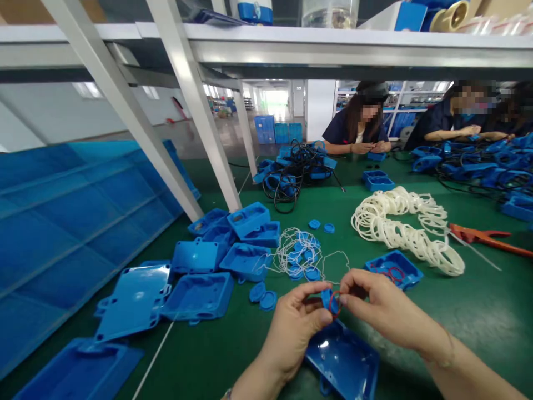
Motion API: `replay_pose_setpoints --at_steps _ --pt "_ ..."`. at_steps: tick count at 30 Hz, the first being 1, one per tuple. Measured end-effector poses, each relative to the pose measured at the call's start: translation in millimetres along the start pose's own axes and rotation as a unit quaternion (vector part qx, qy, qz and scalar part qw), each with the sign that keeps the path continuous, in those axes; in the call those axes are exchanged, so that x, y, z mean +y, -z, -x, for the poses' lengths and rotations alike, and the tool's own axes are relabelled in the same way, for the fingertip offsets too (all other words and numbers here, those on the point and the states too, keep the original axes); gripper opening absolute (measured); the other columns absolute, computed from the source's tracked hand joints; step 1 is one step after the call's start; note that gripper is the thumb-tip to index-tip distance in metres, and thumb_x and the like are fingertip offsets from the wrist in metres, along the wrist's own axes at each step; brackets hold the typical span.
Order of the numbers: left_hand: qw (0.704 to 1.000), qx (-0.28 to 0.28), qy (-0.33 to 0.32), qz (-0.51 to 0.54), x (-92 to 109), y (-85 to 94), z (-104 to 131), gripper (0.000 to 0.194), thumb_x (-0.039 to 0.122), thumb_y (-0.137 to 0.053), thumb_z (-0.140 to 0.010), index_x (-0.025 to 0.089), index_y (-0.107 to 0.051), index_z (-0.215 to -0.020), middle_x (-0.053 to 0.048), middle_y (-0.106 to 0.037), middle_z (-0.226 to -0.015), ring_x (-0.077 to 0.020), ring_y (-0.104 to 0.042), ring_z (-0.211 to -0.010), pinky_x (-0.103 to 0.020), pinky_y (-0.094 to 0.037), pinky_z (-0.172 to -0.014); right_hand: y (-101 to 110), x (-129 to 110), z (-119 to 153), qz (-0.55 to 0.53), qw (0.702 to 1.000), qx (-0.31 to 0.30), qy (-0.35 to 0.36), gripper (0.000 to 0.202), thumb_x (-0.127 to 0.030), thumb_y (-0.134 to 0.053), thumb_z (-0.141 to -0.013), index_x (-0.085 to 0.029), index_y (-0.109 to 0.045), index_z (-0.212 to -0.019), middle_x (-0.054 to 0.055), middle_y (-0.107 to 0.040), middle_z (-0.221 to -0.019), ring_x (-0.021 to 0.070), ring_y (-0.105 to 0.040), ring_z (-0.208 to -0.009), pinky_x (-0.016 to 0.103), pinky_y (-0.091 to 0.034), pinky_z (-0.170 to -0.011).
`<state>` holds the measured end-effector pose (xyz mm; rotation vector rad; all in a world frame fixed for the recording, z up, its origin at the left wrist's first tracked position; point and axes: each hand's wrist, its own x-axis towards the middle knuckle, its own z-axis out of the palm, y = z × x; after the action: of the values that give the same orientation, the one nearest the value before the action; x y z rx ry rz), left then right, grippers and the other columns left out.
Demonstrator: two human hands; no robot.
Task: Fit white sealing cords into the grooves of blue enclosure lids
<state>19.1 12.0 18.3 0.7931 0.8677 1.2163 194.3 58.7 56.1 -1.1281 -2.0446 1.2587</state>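
I see a green table [478, 311] in a factory hall. My left hand [297, 322] and right hand [385, 308] pinch a small blue cap [328, 300] with a red ring [334, 304] between fingertips. Just beyond my right hand, a blue tray [393, 269] holds red rings; below both, a blue housing [343, 361].

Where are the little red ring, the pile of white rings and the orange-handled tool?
red ring [334, 304], head view, on its loop between the fingertips of both hands.
pile of white rings [406, 228], head view, on the middle of the heap.
orange-handled tool [483, 237], head view, on its orange handle.
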Motion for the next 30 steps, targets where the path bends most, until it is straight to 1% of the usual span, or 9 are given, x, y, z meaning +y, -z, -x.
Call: replay_pose_setpoints --at_steps 4,8,11,14,18,22,25,27,30 --pt "0.999 -0.029 0.005 -0.029 5 1.9 0 0.044 0.024 -0.081 -0.064 0.017 -0.064 -0.104 -0.008 -0.067 -0.101 -0.0193 -0.060 -0.093 -0.027 -0.047 -0.083 -2 6 -2 -0.010 1.000 -0.002 -0.012 0.006 -0.021 -0.052 -0.082 -0.019 -0.057 -0.079 -0.002 -0.057 -0.074 0.0118 -0.051 -0.069 0.024 -0.040 -0.063" --pt "0.994 -0.048 -0.009 -0.095 9 1.8 2 0.036 0.025 -0.077 -0.068 0.020 -0.067 -0.102 -0.009 -0.061 -0.113 -0.0259 -0.057 -0.105 -0.034 -0.046 -0.091 -7 9 2 -0.032 0.999 -0.008 -0.010 0.006 -0.022 -0.053 -0.084 -0.020 -0.056 -0.080 -0.001 -0.057 -0.077 0.0116 -0.051 -0.072 0.024 -0.040 -0.067" --pt "0.989 -0.056 -0.009 -0.134 12 1.4 4 0.035 0.027 -0.073 -0.072 0.023 -0.066 -0.106 -0.007 -0.059 -0.117 -0.0258 -0.054 -0.110 -0.032 -0.044 -0.095 -10 11 4 -0.063 0.998 -0.010 -0.010 0.010 -0.028 -0.052 -0.086 -0.020 -0.055 -0.083 -0.001 -0.055 -0.079 0.0116 -0.049 -0.073 0.025 -0.040 -0.068" --pt "0.980 -0.076 -0.007 -0.183 16 0.4 4 0.034 0.030 -0.067 -0.078 0.026 -0.063 -0.112 -0.005 -0.059 -0.120 -0.0240 -0.052 -0.113 -0.031 -0.041 -0.098 -12 13 6 -0.101 0.995 -0.008 -0.008 0.016 -0.035 -0.051 -0.088 -0.019 -0.054 -0.084 0.000 -0.053 -0.080 0.0120 -0.049 -0.074 0.026 -0.041 -0.068" --pt "0.968 -0.098 -0.013 -0.231 19 -1.3 3 0.032 0.031 -0.060 -0.084 0.029 -0.058 -0.116 -0.003 -0.060 -0.119 -0.0230 -0.054 -0.110 -0.031 -0.041 -0.096 -14 17 6 -0.133 0.991 0.000 -0.011 0.023 -0.041 -0.048 -0.089 -0.019 -0.053 -0.084 0.000 -0.052 -0.079 0.0128 -0.049 -0.074 0.026 -0.041 -0.067" --pt "0.964 -0.093 -0.021 -0.250 21 -0.6 3 0.034 0.035 -0.057 -0.084 0.030 -0.057 -0.118 -0.005 -0.061 -0.117 -0.0244 -0.054 -0.109 -0.034 -0.040 -0.097 -16 20 5 -0.128 0.991 0.011 -0.036 0.027 -0.044 -0.049 -0.088 -0.019 -0.053 -0.079 0.000 -0.051 -0.075 0.0127 -0.046 -0.071 0.026 -0.039 -0.065" --pt "0.970 -0.085 -0.016 -0.227 20 0.0 4 0.035 0.038 -0.059 -0.082 0.030 -0.059 -0.116 -0.005 -0.060 -0.114 -0.0241 -0.054 -0.106 -0.033 -0.044 -0.092 -15 24 4 -0.165 0.984 -0.011 -0.059 0.028 -0.045 -0.051 -0.086 -0.018 -0.052 -0.078 -0.001 -0.048 -0.072 0.0116 -0.043 -0.068 0.024 -0.036 -0.062" --pt "0.975 -0.089 -0.012 -0.201 19 -0.1 4 0.035 0.039 -0.061 -0.081 0.031 -0.060 -0.115 -0.006 -0.060 -0.110 -0.0237 -0.055 -0.103 -0.031 -0.047 -0.087 -13 28 2 -0.197 0.978 -0.033 -0.067 0.029 -0.046 -0.053 -0.085 -0.017 -0.052 -0.078 -0.002 -0.047 -0.071 0.0106 -0.041 -0.066 0.023 -0.035 -0.059" --pt "0.979 -0.087 -0.003 -0.185 16 1.8 4 0.037 0.043 -0.064 -0.076 0.030 -0.064 -0.111 -0.007 -0.061 -0.108 -0.0273 -0.057 -0.100 -0.035 -0.050 -0.083 -8 30 -1 -0.206 0.975 -0.042 -0.070 0.029 -0.044 -0.054 -0.084 -0.016 -0.052 -0.077 -0.003 -0.045 -0.068 0.0087 -0.039 -0.062 0.021 -0.032 -0.056"
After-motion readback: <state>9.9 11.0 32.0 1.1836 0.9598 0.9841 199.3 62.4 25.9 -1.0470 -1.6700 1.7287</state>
